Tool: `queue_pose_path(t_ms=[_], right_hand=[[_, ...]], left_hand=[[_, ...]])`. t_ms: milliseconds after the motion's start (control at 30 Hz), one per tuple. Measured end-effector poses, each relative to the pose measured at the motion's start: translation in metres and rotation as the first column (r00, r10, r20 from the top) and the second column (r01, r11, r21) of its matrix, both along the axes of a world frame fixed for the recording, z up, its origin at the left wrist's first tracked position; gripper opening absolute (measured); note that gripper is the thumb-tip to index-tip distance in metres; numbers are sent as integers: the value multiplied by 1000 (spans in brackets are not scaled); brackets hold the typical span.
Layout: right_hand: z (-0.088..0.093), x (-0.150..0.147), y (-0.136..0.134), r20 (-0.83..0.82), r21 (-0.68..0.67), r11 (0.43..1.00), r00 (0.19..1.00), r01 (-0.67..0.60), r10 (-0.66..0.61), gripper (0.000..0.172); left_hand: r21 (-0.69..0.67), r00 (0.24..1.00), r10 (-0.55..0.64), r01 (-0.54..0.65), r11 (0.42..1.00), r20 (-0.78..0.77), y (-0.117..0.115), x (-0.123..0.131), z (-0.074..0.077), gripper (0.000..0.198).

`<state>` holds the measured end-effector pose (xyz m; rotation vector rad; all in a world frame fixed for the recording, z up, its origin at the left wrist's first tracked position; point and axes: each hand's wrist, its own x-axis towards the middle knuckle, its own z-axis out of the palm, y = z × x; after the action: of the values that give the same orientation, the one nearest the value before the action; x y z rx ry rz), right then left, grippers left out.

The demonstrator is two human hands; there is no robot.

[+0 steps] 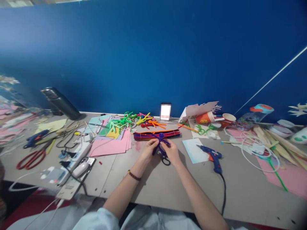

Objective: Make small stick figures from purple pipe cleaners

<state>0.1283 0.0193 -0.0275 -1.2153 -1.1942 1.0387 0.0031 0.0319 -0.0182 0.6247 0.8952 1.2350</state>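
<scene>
Between my two hands is a purple pipe-cleaner figure [161,138] with a round coiled top and thin limbs. My left hand [151,149] pinches its left side, and my right hand [171,150] pinches its right side. Just under the figure lies a pair of small scissors with black handles [166,160], its blades partly hidden by my hands. Behind my hands rests a bundle of pipe cleaners [141,136], mostly purple and dark with some orange. Finished-looking green pipe-cleaner figures [123,121], a yellow one [143,119] and an orange one [155,124] lie farther back.
Right of my hands, a blue glue gun [214,157] rests by a pale blue card [194,150]. On the left are pink paper sheets [111,145], a power strip [78,156], red-handled scissors [32,159] and a dark flask [62,103]. Paper cups [206,117] stand back right.
</scene>
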Motion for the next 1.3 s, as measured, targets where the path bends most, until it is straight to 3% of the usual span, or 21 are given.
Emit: queue_pose_path(t_ms=[300, 567, 833, 1100, 1300], right_hand=[[5, 0, -1, -109, -73, 997, 994, -19, 11, 33], [4, 3, -1, -35, 33, 999, 999, -41, 42, 23], [2, -1, -2, -208, -128, 991, 978, -33, 6, 36], [5, 3, -1, -180, -129, 987, 981, -96, 71, 36], [6, 3, -2, -144, -87, 993, 988, -75, 62, 31]], left_hand=[[-26, 998, -31, 32, 999, 59, -1, 0, 2, 32], [15, 998, -50, 49, 999, 47, -2, -2, 5, 31], [51, 992, -69, 64, 997, 108, -3, 1, 4, 35], [36, 986, -127, 124, 992, 107, -3, -1, 7, 33], [1, 975, -206, 207, 978, 87, -2, -3, 7, 25]])
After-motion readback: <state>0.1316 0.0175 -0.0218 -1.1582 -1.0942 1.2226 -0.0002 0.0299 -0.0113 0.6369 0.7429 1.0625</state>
